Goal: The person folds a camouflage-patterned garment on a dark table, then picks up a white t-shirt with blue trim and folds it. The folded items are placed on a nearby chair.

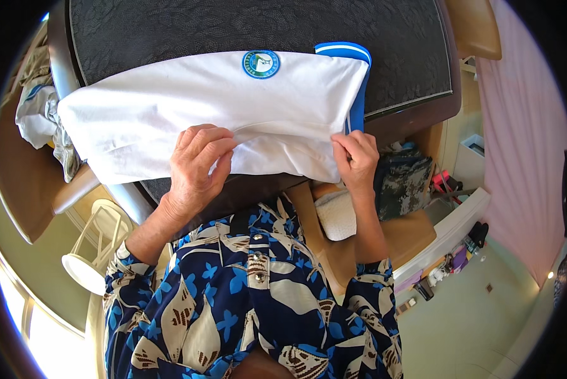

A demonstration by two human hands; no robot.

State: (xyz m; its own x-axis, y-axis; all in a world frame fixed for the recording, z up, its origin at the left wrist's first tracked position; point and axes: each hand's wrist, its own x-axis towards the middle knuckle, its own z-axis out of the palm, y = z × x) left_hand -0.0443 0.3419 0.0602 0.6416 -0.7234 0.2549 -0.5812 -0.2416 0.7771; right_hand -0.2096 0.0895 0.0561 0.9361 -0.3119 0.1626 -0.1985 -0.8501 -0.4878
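A white shirt with a blue, white-striped collar lies folded lengthwise across a table with a black textured cover. Near its top edge sits a round blue and green badge bearing writing. My left hand pinches the fabric at the middle of the near side, thumb against fingers. By the collar end, my right hand grips the shirt's near corner between thumb and fingertips. A raised crease runs in the cloth between both hands. The fabric inside each grip is hidden by the fingers.
Crumpled clothes lie on a brown chair at the left. A white stool stands below it. Under the table's right side are folded camouflage cloth and a white textured cloth. A pink curtain hangs at the right.
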